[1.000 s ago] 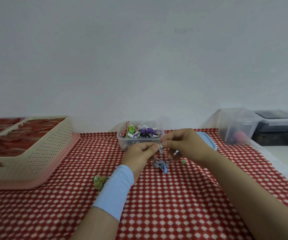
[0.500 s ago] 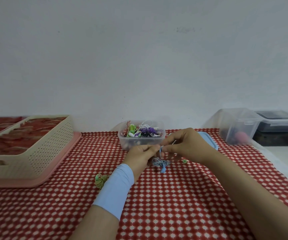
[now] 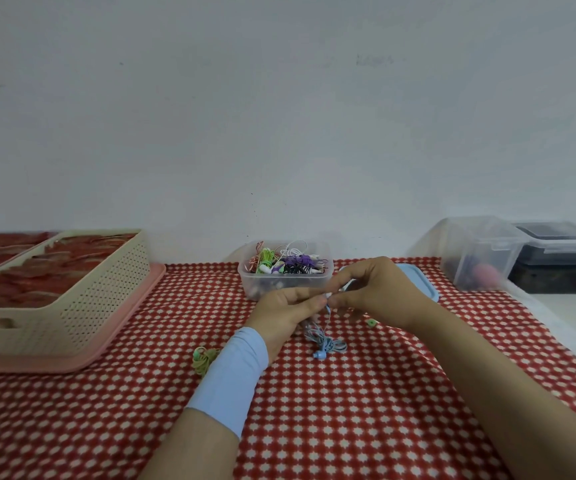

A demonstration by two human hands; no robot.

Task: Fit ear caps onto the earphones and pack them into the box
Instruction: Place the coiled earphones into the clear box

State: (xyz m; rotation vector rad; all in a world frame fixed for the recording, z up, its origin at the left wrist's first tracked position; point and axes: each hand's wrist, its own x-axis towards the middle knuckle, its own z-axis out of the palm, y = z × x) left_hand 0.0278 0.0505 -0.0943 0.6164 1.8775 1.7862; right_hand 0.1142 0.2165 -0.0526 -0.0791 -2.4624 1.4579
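Earphones (image 3: pixel 328 344) pinched at one bud by left hand (image 3: pixel 284 315) and right hand (image 3: pixel 378 292) together (cord trailing onto bench (image 3: pixel 348 431)), before the box (image 3: pixel 253 284).

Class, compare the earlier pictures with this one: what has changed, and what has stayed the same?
Almost nothing. The left hand and right hand keep their grip on the blue earphone; its dangling cable hangs slightly lower. The green ear cap and box stayed put.
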